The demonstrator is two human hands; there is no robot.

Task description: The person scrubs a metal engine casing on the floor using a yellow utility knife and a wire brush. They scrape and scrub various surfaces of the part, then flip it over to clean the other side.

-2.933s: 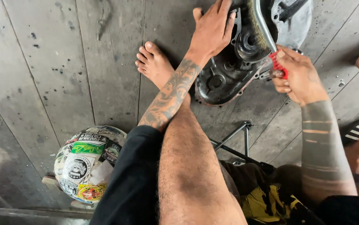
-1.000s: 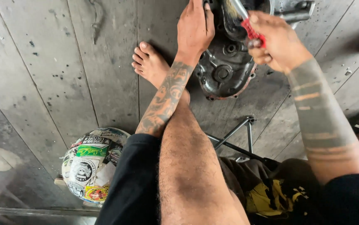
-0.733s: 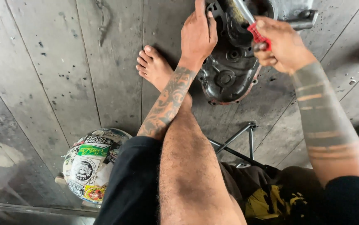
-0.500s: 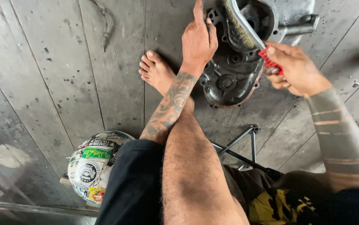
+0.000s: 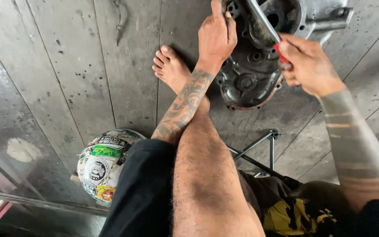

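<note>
Left hand [image 5: 217, 37]: upper centre of the frame, palm down, fingers spread flat on the left rim of the engine casing [image 5: 259, 66]; it presses on the part and wraps nothing.
Right hand [image 5: 310, 66]: upper right of centre, fist closed around the red handle [image 5: 281, 55] of a screwdriver.
Screwdriver shaft [image 5: 262, 19]: bright metal, slanting from the handle up and left into the open casing; the tip is hidden inside and cannot be made out.
Engine casing: dark, greasy metal housing at the top centre of the frame, lying on the floor with its open side up, round bosses and holes visible inside; a reddish line runs along its lower rim; a lighter grey cast part [image 5: 325, 19] adjoins it at the upper right.
Floor [image 5: 66, 79]: grey planks with dark specks, a pale patch at the left edge.
Bare foot [image 5: 170, 68]: upper centre, sole down on the floor, just left of the casing and below the left hand.
Leg [image 5: 207, 175]: runs from the foot down to the bottom centre, crossing under the tattooed left forearm.
Helmet [image 5: 106, 164]: lower left, white, covered with stickers, resting on the floor just beside the black-clad thigh.
Metal frame [image 5: 262, 149]: thin dark rods, lower right of centre, on the floor below the casing and apart from it.
</note>
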